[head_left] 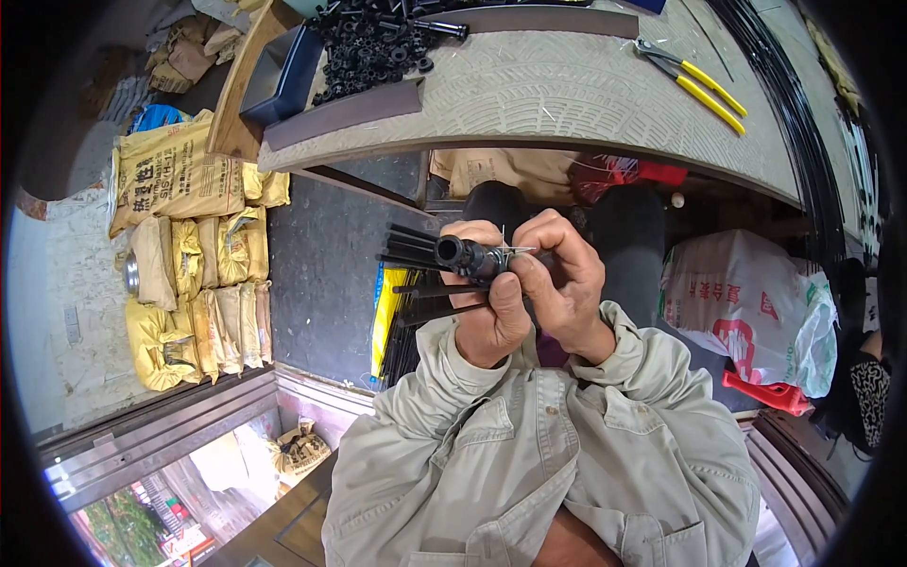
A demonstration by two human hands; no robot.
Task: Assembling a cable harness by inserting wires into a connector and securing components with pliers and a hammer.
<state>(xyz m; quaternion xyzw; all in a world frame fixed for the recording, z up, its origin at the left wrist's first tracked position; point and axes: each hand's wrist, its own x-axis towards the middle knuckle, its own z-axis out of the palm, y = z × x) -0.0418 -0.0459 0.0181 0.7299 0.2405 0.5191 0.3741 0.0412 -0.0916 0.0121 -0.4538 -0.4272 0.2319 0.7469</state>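
In front of my chest I hold a black tubular hub (453, 252) with several thin black ribs (408, 244) fanning out to the left, like part of an umbrella frame. Its round open end points up toward me. My left hand (487, 331) is closed around the hub and the inner ends of the ribs, with the thumb on the near side. Against the hub's right side, my right hand (573, 283) pinches a thin silvery wire (520, 249) between thumb and fingers. The hub's underside and some fingers are hidden.
Ahead, a patterned worktable (567, 94) carries a heap of small black parts (368, 55), a dark blue bin (282, 80) and yellow-handled cutting pliers (707, 81). Long black rods (789, 113) lie along its right side. Yellow-brown sacks (179, 180) stand left; a white plastic bag (704, 307) sits right.
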